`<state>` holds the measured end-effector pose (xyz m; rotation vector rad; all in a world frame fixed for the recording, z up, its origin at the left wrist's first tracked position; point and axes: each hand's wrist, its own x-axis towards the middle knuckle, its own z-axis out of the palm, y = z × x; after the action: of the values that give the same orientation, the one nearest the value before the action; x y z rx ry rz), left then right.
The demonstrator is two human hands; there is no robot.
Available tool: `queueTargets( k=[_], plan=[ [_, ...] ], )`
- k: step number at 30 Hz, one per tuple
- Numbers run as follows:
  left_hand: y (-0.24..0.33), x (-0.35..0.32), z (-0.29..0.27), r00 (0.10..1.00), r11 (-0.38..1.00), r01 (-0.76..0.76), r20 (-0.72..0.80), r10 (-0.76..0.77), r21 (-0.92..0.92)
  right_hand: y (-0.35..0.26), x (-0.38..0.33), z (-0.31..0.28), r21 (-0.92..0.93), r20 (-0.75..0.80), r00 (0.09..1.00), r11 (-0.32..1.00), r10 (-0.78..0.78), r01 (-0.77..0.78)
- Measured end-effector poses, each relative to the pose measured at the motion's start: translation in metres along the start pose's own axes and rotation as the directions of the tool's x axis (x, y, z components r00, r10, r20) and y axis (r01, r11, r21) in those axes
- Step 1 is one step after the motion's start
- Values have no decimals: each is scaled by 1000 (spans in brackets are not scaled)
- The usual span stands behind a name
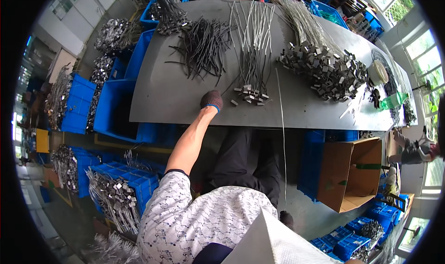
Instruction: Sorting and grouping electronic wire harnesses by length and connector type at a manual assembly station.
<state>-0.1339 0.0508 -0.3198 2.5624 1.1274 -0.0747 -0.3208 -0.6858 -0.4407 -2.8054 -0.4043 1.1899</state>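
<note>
My left hand (211, 99), in a dark glove with a blue cuff, rests with curled fingers on the grey table (162, 92) near its front edge. It sits just left of a small bundle of grey metal ties with square heads (252, 51). Whether it grips anything is hidden. My right hand (286, 219), also gloved, shows only in part low by my side, behind my shoulder. It holds the lower end of one long thin metal strip (282, 139), which runs up over the table edge onto the top.
On the table lie black ties (204, 46), a big heap of metal ties with buckles (324, 69) and a tape roll (379, 72). Blue crates (111, 111) of parts stand to the left and below. An open cardboard box (352, 171) stands right. Another person (415, 150) sits far right.
</note>
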Motion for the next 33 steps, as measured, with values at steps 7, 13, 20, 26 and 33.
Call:
queueTargets(
  k=[7,13,20,26,33],
  plan=[
    [28,-52,-17,811,219,486,530,248,-846,-19,-9,-9,126,-99,994,991,-41,53],
    [138,-89,-15,833,-71,446,384,397,-892,-40,19,-47,96,-237,960,980,-147,174],
    [244,-78,-21,988,-395,146,155,9,-907,-28,20,-68,-12,-149,988,999,42,-44],
    [245,-48,-54,960,-439,-279,-245,-134,-854,27,-14,-25,-102,23,986,981,167,-164],
    [217,-66,-34,916,230,15,106,387,-973,20,-20,-9,-92,4,997,993,74,-74]
  ],
)
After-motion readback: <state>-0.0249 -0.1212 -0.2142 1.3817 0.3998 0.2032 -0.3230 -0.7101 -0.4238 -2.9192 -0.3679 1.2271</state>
